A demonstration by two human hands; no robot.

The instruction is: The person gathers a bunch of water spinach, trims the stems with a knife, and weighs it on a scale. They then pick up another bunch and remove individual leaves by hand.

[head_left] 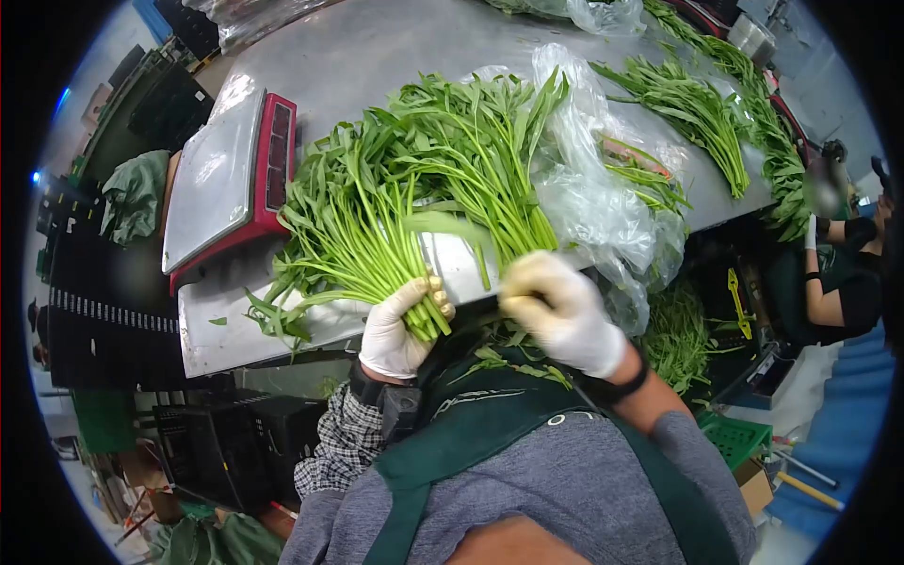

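One leafy green-stemmed bunch was grasped by your white-gloved left hand at the silver metal table; for your blurred white-gloved right hand, I could not tell the grip. Lettering on your dark-green apron was unreadable.

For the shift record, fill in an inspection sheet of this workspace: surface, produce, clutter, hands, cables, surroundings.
Surface: metal table, a stray leaf near the scale.
Job's things: bunch of leafy stems in hand; more greens on the table.
Clutter: crumpled clear plastic beside the greens.
Hands: both gloved; left hand closed around the bunch; right hand blurred, grip unclear.
Cables: nothing seen.
Surroundings: black crate at lower left, green basket at lower right, another person at far right.
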